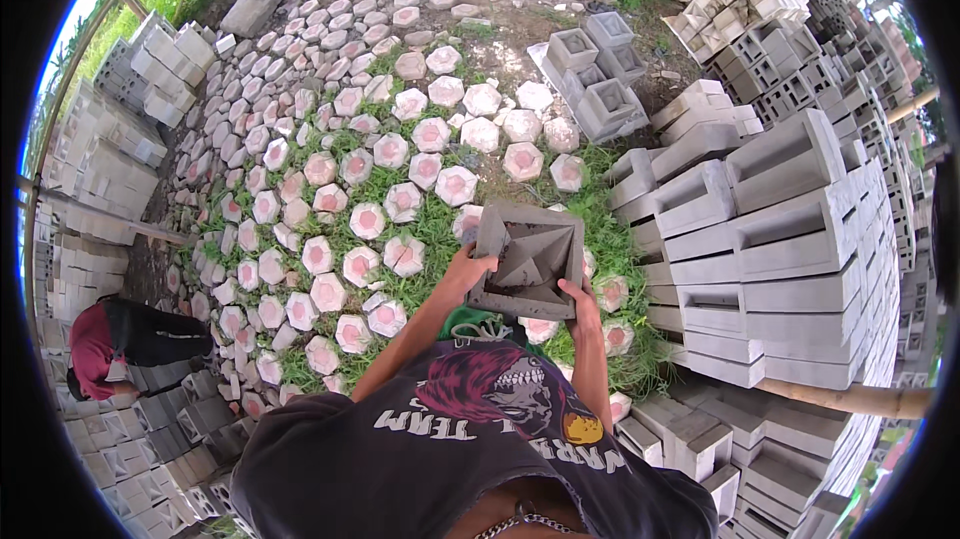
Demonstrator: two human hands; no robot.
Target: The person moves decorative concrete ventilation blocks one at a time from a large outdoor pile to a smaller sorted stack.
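A square grey concrete breeze block (535, 264), with angled faces meeting in a star-like shape inside its frame, is held up in front of my body. My left hand (474, 269) grips its left side, with the fingers partly hidden by the frame. Around its lower right edge, my right hand (580, 305) is closed, the thumb on the near face. The block is slightly tilted and hangs over the grass and paving.
Hexagonal pavers (367, 221) with pinkish centres are set in grass below. Stacked grey blocks (790, 239) rise close on my right, with hollow blocks (610, 104) ahead of them. Far left, a person in a dark red top (92, 344) bends beside more stacked blocks (100, 174).
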